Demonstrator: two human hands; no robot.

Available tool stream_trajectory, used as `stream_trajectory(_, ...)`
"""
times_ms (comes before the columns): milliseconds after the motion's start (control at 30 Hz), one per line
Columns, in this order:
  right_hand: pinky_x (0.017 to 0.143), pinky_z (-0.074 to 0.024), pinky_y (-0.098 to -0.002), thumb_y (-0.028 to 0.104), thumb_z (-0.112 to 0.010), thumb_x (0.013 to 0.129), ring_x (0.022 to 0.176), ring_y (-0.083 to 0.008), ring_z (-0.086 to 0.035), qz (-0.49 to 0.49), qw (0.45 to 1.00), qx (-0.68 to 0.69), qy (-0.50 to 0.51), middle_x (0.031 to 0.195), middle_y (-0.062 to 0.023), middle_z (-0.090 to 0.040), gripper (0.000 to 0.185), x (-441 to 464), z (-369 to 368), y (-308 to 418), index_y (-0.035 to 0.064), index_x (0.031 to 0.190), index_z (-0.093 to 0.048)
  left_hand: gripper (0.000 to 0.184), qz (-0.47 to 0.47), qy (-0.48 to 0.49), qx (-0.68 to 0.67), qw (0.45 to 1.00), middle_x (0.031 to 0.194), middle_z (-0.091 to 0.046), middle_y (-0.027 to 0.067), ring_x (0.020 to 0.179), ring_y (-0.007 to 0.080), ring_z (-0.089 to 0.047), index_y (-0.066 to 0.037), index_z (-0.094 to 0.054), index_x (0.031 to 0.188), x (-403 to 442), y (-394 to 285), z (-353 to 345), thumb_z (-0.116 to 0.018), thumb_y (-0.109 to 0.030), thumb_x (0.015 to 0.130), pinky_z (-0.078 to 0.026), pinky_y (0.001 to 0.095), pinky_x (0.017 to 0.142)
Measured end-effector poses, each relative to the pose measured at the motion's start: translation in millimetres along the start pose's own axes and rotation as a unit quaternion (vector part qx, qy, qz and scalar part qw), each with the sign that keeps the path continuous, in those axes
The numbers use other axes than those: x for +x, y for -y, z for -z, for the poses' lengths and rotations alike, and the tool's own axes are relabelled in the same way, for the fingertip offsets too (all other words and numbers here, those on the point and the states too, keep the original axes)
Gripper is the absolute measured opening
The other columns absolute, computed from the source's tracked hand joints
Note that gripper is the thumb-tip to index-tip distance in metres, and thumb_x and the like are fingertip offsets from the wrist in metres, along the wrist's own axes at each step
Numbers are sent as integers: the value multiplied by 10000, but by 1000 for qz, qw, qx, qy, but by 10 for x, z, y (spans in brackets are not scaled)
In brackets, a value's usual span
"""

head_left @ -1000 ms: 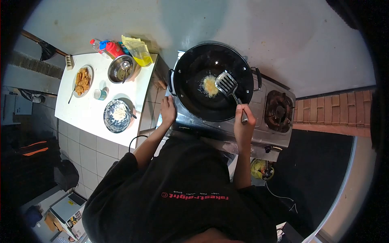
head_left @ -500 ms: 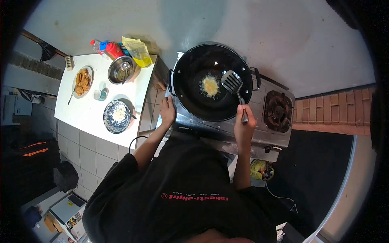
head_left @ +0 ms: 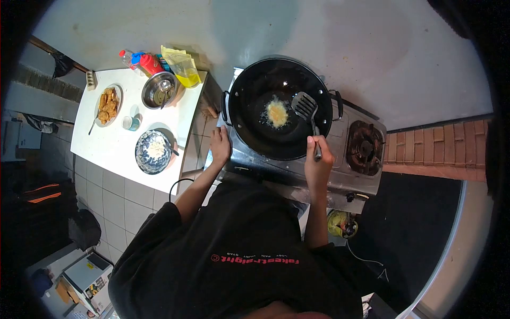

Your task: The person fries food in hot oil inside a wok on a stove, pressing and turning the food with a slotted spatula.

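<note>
A black wok (head_left: 260, 141) with two side handles stands on the left burner of a steel gas stove (head_left: 340, 183). In its oil a pale yellow piece of battered food (head_left: 277, 113) fries with bubbles around it. My right hand (head_left: 320, 159) is closed around the handle of a slotted spatula (head_left: 304, 105), whose metal head is in the wok, just right of the food and apart from it. My left hand (head_left: 220, 145) lies with fingers stretched out on the stove's left front edge, below the wok's left handle.
On the white table (head_left: 114, 151) at left stand a plate of fried food (head_left: 109, 106), a cup (head_left: 130, 123), a steel bowl (head_left: 154, 93), a bowl of white batter (head_left: 154, 152), bottles (head_left: 151, 64) and a yellow pouch (head_left: 183, 69). A bare burner (head_left: 365, 147) is at right.
My right hand and the spatula handle have shifted very slightly left and up. The food stays in place, and my left hand has hardly moved.
</note>
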State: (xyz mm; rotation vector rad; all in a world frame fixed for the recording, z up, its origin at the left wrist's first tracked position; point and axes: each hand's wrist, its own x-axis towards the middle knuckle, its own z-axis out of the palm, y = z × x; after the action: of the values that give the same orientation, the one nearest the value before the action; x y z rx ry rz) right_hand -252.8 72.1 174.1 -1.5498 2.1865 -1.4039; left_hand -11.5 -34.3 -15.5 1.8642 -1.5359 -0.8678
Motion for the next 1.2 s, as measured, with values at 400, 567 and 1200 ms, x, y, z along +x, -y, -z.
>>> stream_trajectory(400,654,-453,-329,158,-628,973,685,-231,-563,-26,1000,13,11,745,-118,-559,177,74,-97,-27,8,889,-589,491,-23,-4,-18,1000,1165,-531,264,1089,480,-515,19,-550,1140,41,42,-23,-338,-417,1061,-409,532,937)
stream_trajectory(567,593,-415,-276,196,-622,989,611,-112,-474,-13,1000,23,8,657,-66,-478,202,178,-170,-85,29,879,-596,493,-17,-3,-27,999,1160,-528,274,1085,488,-515,19,-551,1143,27,25,-11,-338,-418,1060,-408,532,938)
stream_trajectory(1200,559,-357,-236,205,-572,1011,620,-50,-434,-171,960,194,110,677,29,-477,232,268,-32,-221,43,846,-585,486,-38,-15,-33,999,1137,-543,287,1064,485,-523,33,-560,1133,58,133,-86,-347,-398,1062,-407,524,933)
